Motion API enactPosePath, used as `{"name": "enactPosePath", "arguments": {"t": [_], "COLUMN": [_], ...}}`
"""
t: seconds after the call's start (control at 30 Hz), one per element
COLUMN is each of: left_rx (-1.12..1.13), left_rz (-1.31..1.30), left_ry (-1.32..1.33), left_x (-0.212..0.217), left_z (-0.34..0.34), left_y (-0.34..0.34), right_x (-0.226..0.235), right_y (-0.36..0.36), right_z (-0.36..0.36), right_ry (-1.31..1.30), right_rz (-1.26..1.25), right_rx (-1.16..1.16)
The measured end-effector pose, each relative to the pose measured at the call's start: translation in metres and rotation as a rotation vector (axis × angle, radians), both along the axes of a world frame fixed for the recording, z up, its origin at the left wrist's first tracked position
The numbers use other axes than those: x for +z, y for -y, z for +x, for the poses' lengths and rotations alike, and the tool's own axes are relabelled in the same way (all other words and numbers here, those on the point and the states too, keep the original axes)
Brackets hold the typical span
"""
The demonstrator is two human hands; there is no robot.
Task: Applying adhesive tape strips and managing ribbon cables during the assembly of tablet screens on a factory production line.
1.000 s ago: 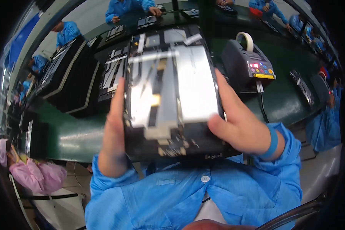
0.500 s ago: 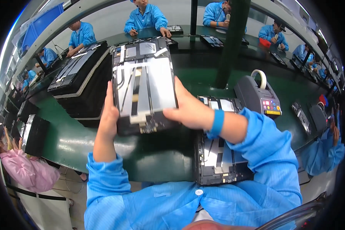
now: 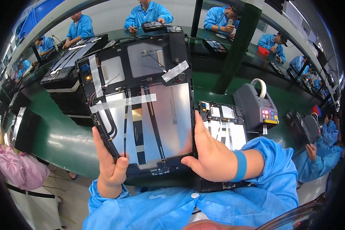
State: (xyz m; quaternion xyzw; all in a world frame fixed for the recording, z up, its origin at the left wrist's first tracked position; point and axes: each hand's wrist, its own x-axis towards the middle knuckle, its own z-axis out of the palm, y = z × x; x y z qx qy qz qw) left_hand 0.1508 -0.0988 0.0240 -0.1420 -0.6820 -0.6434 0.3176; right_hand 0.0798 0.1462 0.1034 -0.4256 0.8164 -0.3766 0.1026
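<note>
Between my two hands is a tablet chassis with its back off (image 3: 174, 119), held tilted up above the table. It has a black frame, silver panels, dark flat cables and pale strips of tape. My left hand (image 3: 110, 166) grips its left edge near the lower corner, fingers along the side and thumb at the front. My right hand (image 3: 214, 157) clasps the right edge, thumb over the lower right corner. A second opened tablet (image 3: 234, 134) lies on the table, partly hidden by my right hand and forearm. A blue band circles my right wrist.
A tall stack of black trays (image 3: 67, 101) with an opened tablet on top stands at left. The grey tape dispenser (image 3: 253, 105) sits at right beside a dark green post (image 3: 239, 50). Co-workers in blue sit across the green table (image 3: 61, 142); one in pink is at left.
The tablet has come nearer to me and looks larger, its face turned more toward me. Both hands have drawn back with it. Across the table, a co-worker's tablet now appears raised.
</note>
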Motion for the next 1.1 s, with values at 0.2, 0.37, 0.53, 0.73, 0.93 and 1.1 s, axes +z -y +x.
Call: {"name": "enactPosePath", "arguments": {"t": [0.2, 0.37, 0.53, 0.73, 0.93, 1.1], "left_rx": [0.100, -0.100, -0.068, -0.066, -0.098, -0.084], "left_rz": [-0.034, 0.167, 0.074, -0.129, -0.255, -0.212], "left_ry": [-0.029, -0.051, -0.100, -0.157, -0.222, -0.224], "left_x": [0.001, 0.001, -0.008, -0.007, -0.008, -0.010], "left_z": [0.010, 0.017, 0.036, 0.052, 0.063, 0.071], "left_y": [0.002, -0.001, -0.006, -0.007, -0.001, -0.010], "right_x": [0.001, 0.009, 0.043, 0.040, 0.037, 0.035], "right_y": [-0.005, -0.019, -0.025, -0.031, -0.041, -0.049], "right_z": [0.013, 0.004, -0.013, -0.017, -0.014, -0.006], "right_ry": [-0.102, -0.349, -0.925, -1.103, -1.187, -1.328], "right_rz": [0.049, -0.099, -0.271, -0.408, -0.359, -0.262], "right_rx": [-0.012, -0.068, -0.144, -0.122, -0.117, -0.138]}}
